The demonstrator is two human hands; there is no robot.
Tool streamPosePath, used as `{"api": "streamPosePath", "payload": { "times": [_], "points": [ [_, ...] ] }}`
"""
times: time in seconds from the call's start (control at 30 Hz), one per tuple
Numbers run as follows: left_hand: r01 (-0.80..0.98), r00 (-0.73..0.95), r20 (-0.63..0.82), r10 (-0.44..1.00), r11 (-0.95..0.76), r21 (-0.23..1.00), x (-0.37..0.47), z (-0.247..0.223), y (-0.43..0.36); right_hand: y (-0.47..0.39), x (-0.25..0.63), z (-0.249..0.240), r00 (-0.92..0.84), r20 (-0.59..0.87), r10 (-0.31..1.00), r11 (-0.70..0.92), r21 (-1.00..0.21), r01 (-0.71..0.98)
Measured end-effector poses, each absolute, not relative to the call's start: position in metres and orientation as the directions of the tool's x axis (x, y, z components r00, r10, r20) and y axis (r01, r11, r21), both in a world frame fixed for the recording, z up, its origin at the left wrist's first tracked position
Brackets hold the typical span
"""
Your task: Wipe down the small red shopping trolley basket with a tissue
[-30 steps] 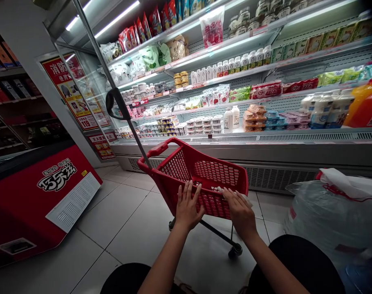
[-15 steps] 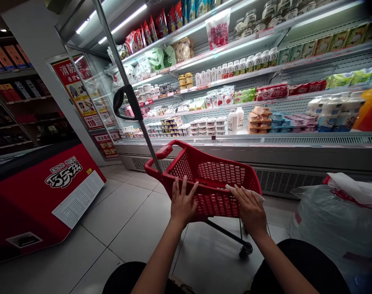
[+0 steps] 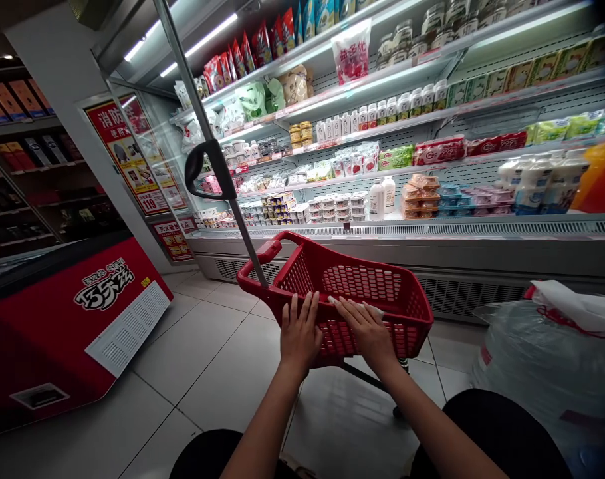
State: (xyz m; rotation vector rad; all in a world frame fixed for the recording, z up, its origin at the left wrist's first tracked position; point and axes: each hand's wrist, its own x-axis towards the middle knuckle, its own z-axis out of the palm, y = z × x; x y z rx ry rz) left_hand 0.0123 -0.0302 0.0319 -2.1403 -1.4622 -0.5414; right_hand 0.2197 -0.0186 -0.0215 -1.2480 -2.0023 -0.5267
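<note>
A red shopping cart point(image 3: 407, 279) with pierced basket walls stands in front of me. My left hand point(image 3: 301, 336) lies on the near side of its basket, fingers stretched out over the rim and holding nothing. Beneath my right hand point(image 3: 369, 332) is a thin white cloth point(image 3: 375, 310), held flat against the near rim. Much of the cloth is hidden under the fingers. A grey metal pole with a black loop handle point(image 3: 210, 169) rises slantwise at the cart's left end.
A lit refrigerated shelf unit point(image 3: 302, 229) packed with dairy goods runs behind the cart. To the left is a red freezer chest point(image 3: 48, 346). A large clear plastic bag point(image 3: 546, 352) sits at the right, beside my knee. Tiled floor point(image 3: 197, 352) lies between.
My right hand has slid left along the rim with the white cloth, closer to my left hand. The left hand's fingers have drawn closer together. The cart has shifted slightly right.
</note>
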Motion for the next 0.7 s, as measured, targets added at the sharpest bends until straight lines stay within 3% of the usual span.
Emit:
{"api": "streamPosePath", "payload": {
  "times": [0.13,0.3,0.7],
  "points": [
    [0.927,0.373,0.578,0.726,-0.304,-0.218,-0.004,0.038,-0.026,-0.028,0.265,-0.037,-0.223,0.744,0.63,0.357,-0.023,0.934],
    [0.942,0.328,0.626,0.707,-0.297,-0.159,0.006,0.041,-0.026,-0.035,0.281,-0.049,-0.132,0.76,0.637,0.265,-0.055,0.963],
    [0.957,0.269,0.619,0.738,-0.275,-0.088,0.024,0.042,-0.031,-0.004,0.165,-0.016,-0.249,0.742,0.622,0.436,-0.065,0.897]
  ]
}}
